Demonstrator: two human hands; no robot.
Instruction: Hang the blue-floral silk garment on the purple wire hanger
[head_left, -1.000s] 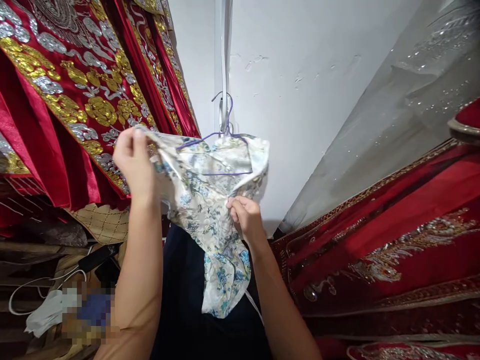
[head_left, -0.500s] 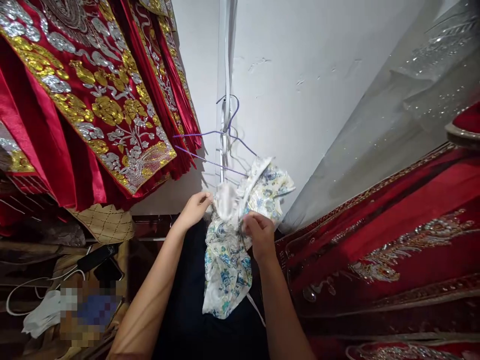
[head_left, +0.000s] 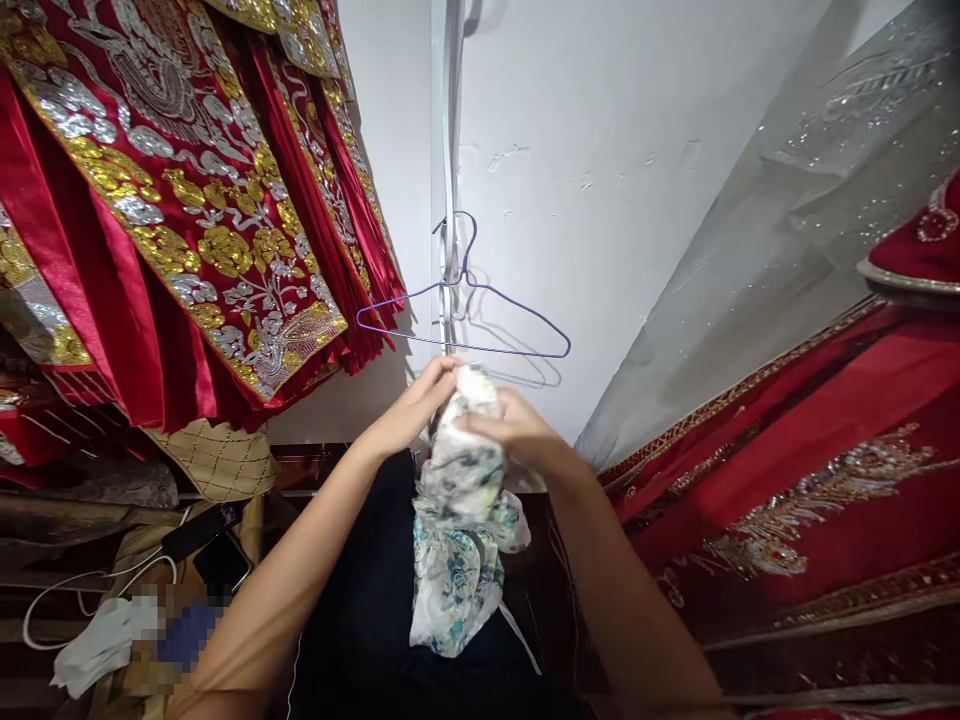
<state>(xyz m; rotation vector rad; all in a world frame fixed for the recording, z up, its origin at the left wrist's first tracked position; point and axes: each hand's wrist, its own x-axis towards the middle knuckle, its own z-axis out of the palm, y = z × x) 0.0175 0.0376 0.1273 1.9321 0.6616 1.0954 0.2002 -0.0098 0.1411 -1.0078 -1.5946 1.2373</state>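
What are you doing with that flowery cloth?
A person holds a flowery cloth bunched up in both hands, left hand and right hand, just under a bare purple hanger hooked on the white wall. Red robes with gold embroidery hang on the left.

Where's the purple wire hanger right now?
In the head view, the purple wire hanger hangs bare at centre on the white wall, just above both hands gripping the floral garment, with the red embroidered robes to its left.
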